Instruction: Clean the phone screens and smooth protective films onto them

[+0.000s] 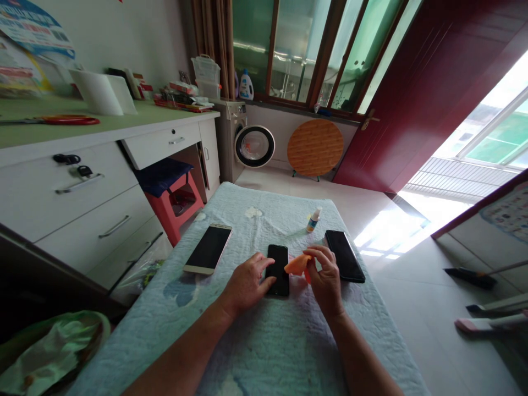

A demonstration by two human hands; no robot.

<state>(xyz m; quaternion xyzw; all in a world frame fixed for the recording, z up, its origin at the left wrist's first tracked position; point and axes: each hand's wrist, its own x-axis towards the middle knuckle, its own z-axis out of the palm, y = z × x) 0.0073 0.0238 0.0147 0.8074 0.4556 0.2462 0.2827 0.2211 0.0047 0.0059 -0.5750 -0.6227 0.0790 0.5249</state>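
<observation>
Three phones lie on a pale blue quilted cloth (264, 341) over a table. My left hand (246, 281) rests with fingers spread on the left edge of the small black phone (278, 269) in the middle, holding it down. My right hand (325, 278) is pinched on an orange cloth (297, 265) just right of that phone. A gold-edged phone (208, 248) lies to the left, a larger black phone (344, 256) to the right. A small spray bottle (313, 220) stands behind them.
A white wipe or scrap (252, 212) lies at the table's far end. White drawers (82, 203) and a red stool (173, 201) stand to the left, a washing machine (249, 144) beyond. A green bag (45, 352) sits lower left; brooms (474, 275) lie on the floor at right.
</observation>
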